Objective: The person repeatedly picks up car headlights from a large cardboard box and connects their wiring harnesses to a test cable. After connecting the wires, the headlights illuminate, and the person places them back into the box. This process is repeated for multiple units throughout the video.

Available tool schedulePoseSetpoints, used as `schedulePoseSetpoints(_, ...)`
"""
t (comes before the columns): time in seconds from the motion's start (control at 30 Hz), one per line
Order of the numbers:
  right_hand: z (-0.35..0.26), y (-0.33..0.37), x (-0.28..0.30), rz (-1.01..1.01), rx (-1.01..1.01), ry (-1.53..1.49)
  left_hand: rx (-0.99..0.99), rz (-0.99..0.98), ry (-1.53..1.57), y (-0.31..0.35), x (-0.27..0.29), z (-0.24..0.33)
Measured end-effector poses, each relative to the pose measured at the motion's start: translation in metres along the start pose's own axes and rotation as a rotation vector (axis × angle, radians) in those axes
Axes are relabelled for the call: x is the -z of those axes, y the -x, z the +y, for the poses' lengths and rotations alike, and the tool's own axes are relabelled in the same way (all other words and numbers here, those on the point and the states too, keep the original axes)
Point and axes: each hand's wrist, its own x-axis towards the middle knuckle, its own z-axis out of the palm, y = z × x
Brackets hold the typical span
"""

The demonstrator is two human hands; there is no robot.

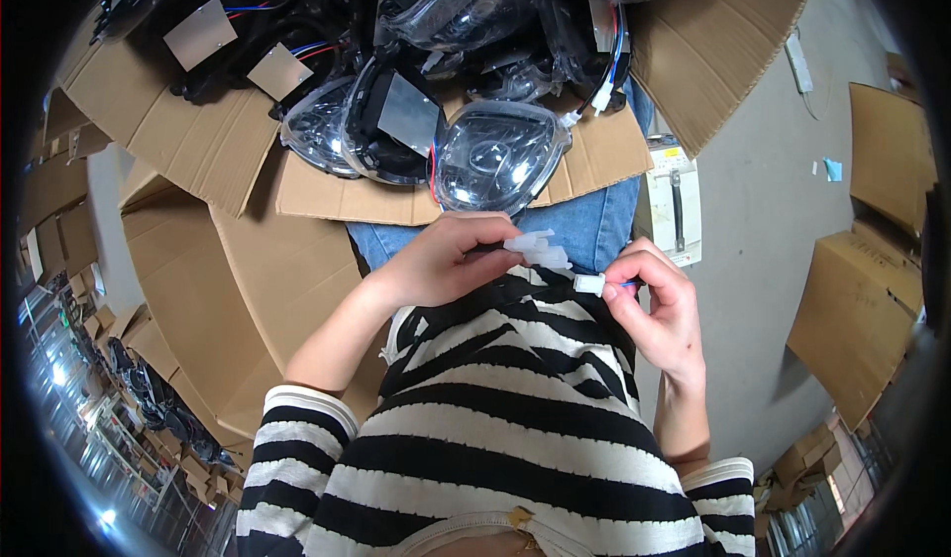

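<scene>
My left hand (pixel 436 260) is closed around a bunch of small white plastic connectors (pixel 541 250), whose ends stick out past the fingertips to the right. Just right of them, my right hand (pixel 659 309) pinches a white connector plug (pixel 588 284) between thumb and fingers. A bit of blue and pink wire (pixel 628 284) shows at that plug; where it runs beyond the fingers is hidden. A small gap lies between the plug and the bunch. Beyond my hands, a headlight with a clear lens (pixel 500 156) rests on the flap of an open cardboard box (pixel 604 151).
More headlights (pixel 466 7) in clear plastic fill the box, some with metal plates (pixel 409 111) and loose wires. A white case with a black handle (pixel 678 210) stands to the right. Large cartons (pixel 857 309) stand farther right, and an open carton (pixel 188 270) is at the left.
</scene>
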Motion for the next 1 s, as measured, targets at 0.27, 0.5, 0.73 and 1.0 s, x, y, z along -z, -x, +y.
schedulePoseSetpoints(0.27,-0.005,-0.006,-0.003,-0.06,-0.009,-0.016,0.16,-0.207,-0.013,-0.006,0.011,0.014)
schedulePoseSetpoints(0.5,-0.009,-0.005,-0.009,-0.077,-0.045,0.16,0.107,-0.221,0.055,-0.007,0.01,0.002)
schedulePoseSetpoints(0.73,-0.005,-0.002,-0.002,-0.001,-0.04,0.117,0.112,-0.186,-0.055,-0.011,0.005,0.017)
schedulePoseSetpoints(1.0,-0.004,0.014,0.029,0.155,-0.101,-0.085,-0.481,0.38,0.255,0.023,0.071,0.097)
